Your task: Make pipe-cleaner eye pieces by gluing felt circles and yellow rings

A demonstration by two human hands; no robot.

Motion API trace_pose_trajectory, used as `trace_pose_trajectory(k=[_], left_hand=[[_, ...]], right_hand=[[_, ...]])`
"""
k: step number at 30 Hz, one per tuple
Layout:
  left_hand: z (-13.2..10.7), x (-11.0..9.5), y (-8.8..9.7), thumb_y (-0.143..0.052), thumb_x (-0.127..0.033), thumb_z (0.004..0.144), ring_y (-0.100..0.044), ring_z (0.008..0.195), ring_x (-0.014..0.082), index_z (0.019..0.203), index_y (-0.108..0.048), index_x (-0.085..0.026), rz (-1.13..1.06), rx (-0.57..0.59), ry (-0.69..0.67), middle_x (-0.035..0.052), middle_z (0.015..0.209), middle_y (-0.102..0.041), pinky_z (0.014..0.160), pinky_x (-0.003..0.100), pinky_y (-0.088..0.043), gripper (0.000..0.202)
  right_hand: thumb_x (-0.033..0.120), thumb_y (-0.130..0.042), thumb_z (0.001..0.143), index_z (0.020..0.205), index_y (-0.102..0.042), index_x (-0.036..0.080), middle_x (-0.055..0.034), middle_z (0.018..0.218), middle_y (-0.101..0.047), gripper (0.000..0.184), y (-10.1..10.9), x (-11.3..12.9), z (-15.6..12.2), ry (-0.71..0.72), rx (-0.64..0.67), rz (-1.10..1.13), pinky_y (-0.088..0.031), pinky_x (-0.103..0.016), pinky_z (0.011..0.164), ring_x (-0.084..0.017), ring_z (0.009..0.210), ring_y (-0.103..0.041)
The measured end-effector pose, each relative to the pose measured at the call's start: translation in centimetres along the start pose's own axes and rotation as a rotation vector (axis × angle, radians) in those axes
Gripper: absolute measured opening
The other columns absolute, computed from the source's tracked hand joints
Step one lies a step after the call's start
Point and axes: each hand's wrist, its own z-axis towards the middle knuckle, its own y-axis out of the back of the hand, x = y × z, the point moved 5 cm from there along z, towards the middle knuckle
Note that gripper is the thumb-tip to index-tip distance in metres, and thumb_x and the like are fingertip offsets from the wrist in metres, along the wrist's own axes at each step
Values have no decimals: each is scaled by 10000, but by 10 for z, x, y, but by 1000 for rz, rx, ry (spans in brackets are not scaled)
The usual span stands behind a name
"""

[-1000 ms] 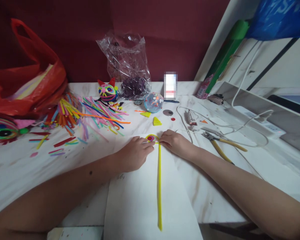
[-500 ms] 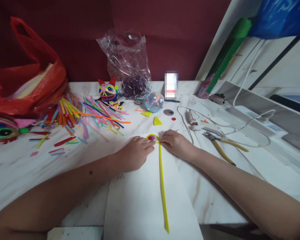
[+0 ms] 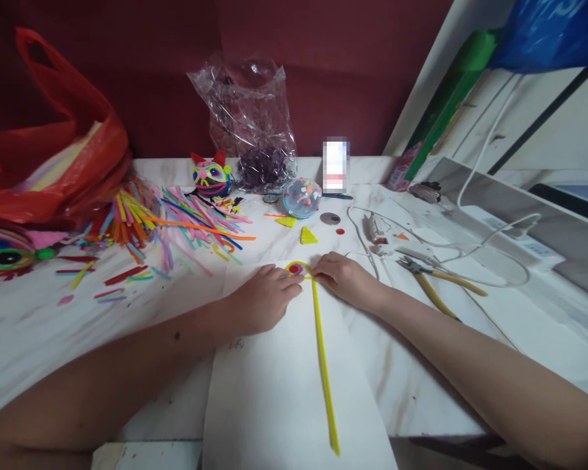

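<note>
Maroon wall (image 3: 347, 78) at the back, white marble-pattern table (image 3: 29, 346) in front. White paper sheet (image 3: 274, 391) at near centre, overhanging the front edge; handwriting (image 3: 236, 344) on it by the left forearm, too small to read.

Work spot is the sheet's far end: a small round coil (image 3: 294, 269), red centre, purple ring, yellow outer band. Yellow pipe cleaner (image 3: 326, 365) runs from the coil's right side down the sheet toward the wearer, slightly slanted, near end loose on the paper.

Left hand (image 3: 262, 300): palm down, fingers bent, tips touching the coil's left and near edges. Can't tell if it's gripping or only pressing. Right hand (image 3: 345, 279): thumb and forefinger pinched on the pipe cleaner where it meets the coil; other fingers curled in. Hands close together, coil between them.

Beyond the coil: two yellow triangular pieces (image 3: 308, 235), clear ball (image 3: 302, 198) with coloured bits, grey disc (image 3: 330, 219), small red disc (image 3: 340, 232). Phone (image 3: 335, 166) upright behind, screen blurred out.

Right side: white corded tool (image 3: 378, 228), looks like a glue gun; yellow-handled cutters (image 3: 436, 301), handles spread, near the right forearm; white power strip (image 3: 514, 241) further right.

Left side: loose pipe cleaner pile (image 3: 200, 219), red plastic bag (image 3: 98, 176) behind it. Cat-faced ball (image 3: 210, 177) beside a clear bag (image 3: 267, 166) holding dark purple stuff.
</note>
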Motion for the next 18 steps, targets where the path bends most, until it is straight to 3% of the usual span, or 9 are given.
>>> trace_pose_trajectory(k=[8, 18], left_hand=[[0, 0, 0, -467, -121, 838, -494, 1114, 230, 1054, -596, -151, -2, -2, 1, 71, 1316, -537, 945, 408, -376, 253], [-1, 0, 0, -476, -128, 842, -497, 1124, 218, 1048, -602, -161, 5, -15, -5, 66, 1305, -547, 962, 396, -365, 243]], right_hand=[[117, -546, 836, 806, -674, 153, -91, 780, -646, 137, -2, 0, 1, -56, -34, -29, -510, -311, 681, -192, 758, -594], [111, -513, 865, 881, -688, 167, -89, 780, -637, 184, -1, 6, 2, 44, -14, -12, -502, -297, 675, -188, 755, -594]])
